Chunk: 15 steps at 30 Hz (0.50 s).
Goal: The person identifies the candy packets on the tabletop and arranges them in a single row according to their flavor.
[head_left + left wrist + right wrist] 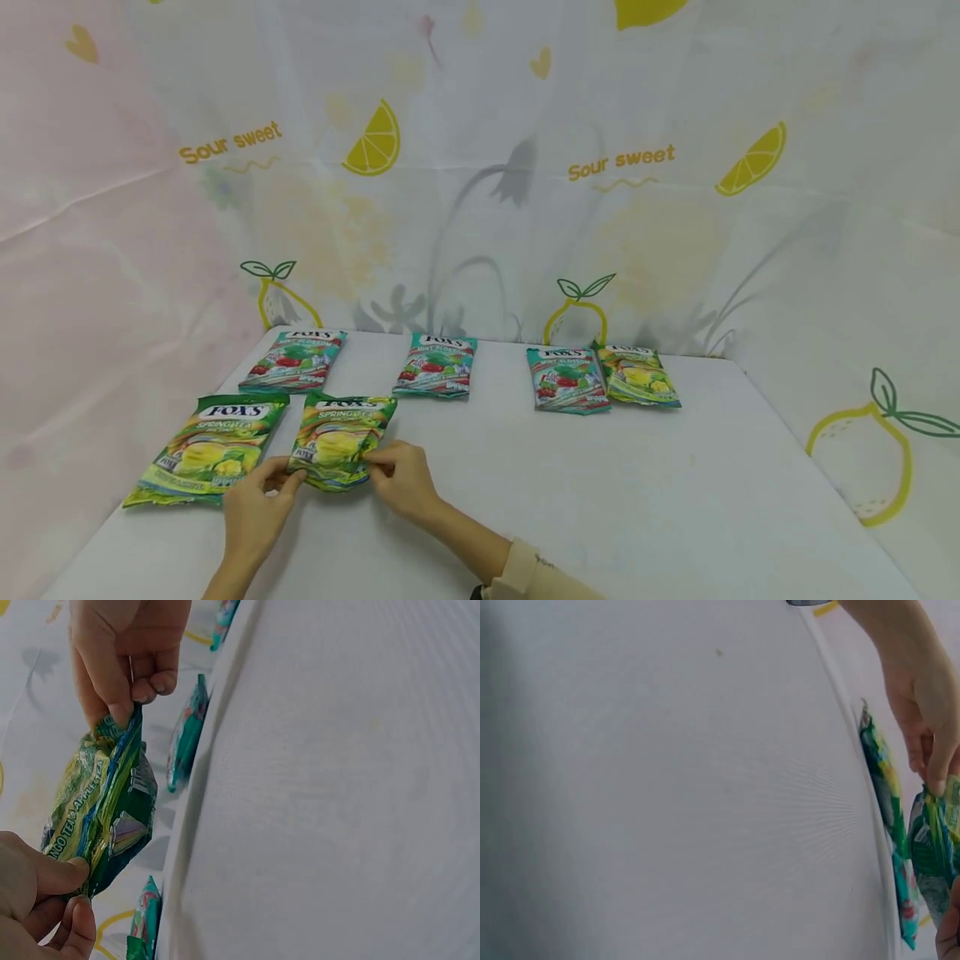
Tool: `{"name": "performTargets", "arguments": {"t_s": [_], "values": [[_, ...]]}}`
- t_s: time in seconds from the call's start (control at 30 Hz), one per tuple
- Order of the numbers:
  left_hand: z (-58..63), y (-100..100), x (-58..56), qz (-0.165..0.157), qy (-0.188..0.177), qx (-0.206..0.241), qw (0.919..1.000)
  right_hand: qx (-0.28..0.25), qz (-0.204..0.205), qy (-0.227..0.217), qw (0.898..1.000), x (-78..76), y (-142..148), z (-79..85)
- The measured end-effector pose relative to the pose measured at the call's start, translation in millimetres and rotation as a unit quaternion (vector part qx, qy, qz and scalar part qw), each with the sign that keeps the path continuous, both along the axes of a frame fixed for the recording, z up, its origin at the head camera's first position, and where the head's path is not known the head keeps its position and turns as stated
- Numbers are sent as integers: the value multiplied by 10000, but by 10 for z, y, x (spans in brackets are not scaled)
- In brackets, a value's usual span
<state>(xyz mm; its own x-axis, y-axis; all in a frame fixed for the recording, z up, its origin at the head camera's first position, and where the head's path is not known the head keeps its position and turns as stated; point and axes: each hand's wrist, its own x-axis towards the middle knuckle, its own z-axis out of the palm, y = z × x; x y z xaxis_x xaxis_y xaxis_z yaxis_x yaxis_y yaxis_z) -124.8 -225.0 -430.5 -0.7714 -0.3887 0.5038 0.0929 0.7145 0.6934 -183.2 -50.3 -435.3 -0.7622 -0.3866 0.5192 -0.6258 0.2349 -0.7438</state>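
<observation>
A green and yellow Fox's Spring Tea candy bag [341, 437] is stretched between both hands at its lower corners. My left hand [255, 507] pinches the left corner between thumb and fingers, while my right hand [405, 482] pinches the right one. In the left wrist view the candy bag [105, 802] appears raised off the table, its lower edge towards the camera. A larger bag of the same kind [210, 446] lies just left of it, its lower right corner close behind my left hand. The right wrist view shows my right hand [949, 930] only partly, at the edge.
Along the back of the white table [600, 517] lie teal Mint Blossom bags at left [296, 362], middle [437, 367] and right [568, 382]. Another Spring Tea bag [639, 377] touches the rightmost one. Behind them hangs a lemon-printed cloth [480, 233].
</observation>
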Motion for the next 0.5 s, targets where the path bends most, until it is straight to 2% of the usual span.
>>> {"name": "performTargets", "arguments": {"t_s": [0.5], "values": [[-14,-246,-16,128,-131,-321,9993,464,7,-27,9989,-44,-242,-48]]}}
